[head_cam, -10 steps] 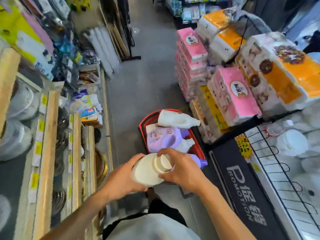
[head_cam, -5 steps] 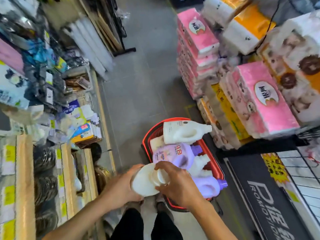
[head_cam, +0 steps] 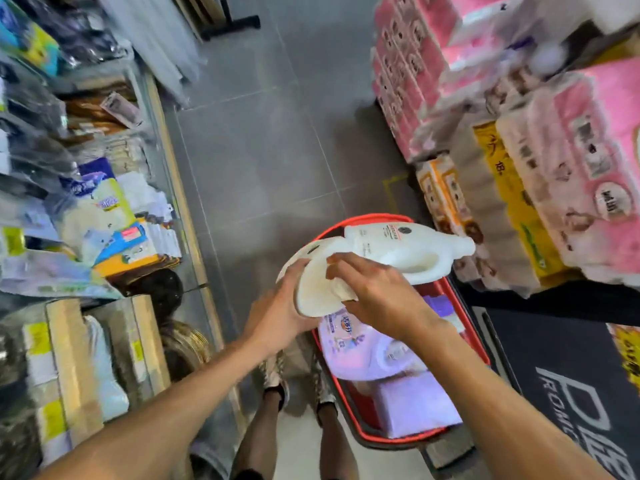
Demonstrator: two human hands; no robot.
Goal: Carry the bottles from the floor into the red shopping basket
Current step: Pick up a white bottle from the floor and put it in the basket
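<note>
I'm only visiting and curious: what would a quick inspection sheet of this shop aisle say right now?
Surface: grey tiled floor; no bottles seen on the visible part.
Job's things: held white bottle above the red basket; second white bottle lies across its top; purple bottles inside.
Clutter: nothing seen.
Grippers: left hand and right hand both grip the held white bottle.
Cables: nothing seen.
Surroundings: packed shelves on the left, pink tissue packs on the right.

Grey tiled floor runs between cluttered shelves and stacked tissue packs.
</note>
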